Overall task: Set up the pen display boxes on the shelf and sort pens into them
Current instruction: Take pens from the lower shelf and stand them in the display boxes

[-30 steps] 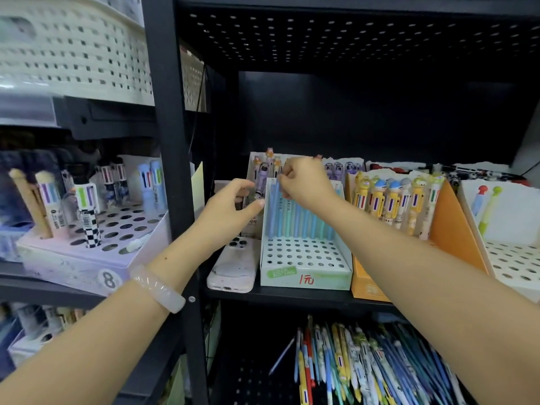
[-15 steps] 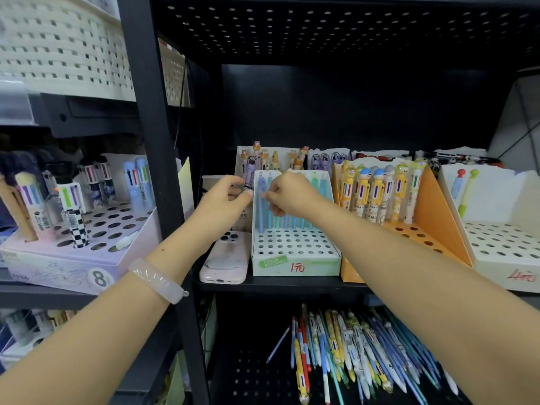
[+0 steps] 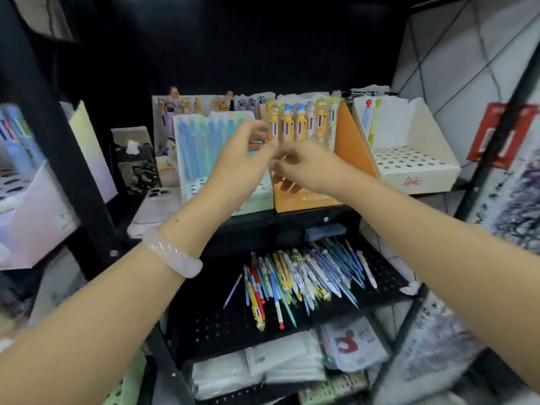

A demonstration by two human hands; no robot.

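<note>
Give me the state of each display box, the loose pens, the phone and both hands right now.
Pale green box: upright, back row filled with blue-green pens.
Orange box: upright, back row of yellow character pens.
White box: upright, two pens at its back, most holes empty.
Loose pens: heaped on the lower shelf, unsorted.
Phone: lying face down beside the green box.
Left hand: raised, blurred, grip unclear.
Right hand: fingers curled, contents unclear.

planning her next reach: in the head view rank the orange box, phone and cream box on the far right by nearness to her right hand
From the right hand:
1. Orange box, right behind and under the hand.
2. Cream box, further right on the same shelf.
3. Phone, lying flat on the left, past the left hand.
</note>
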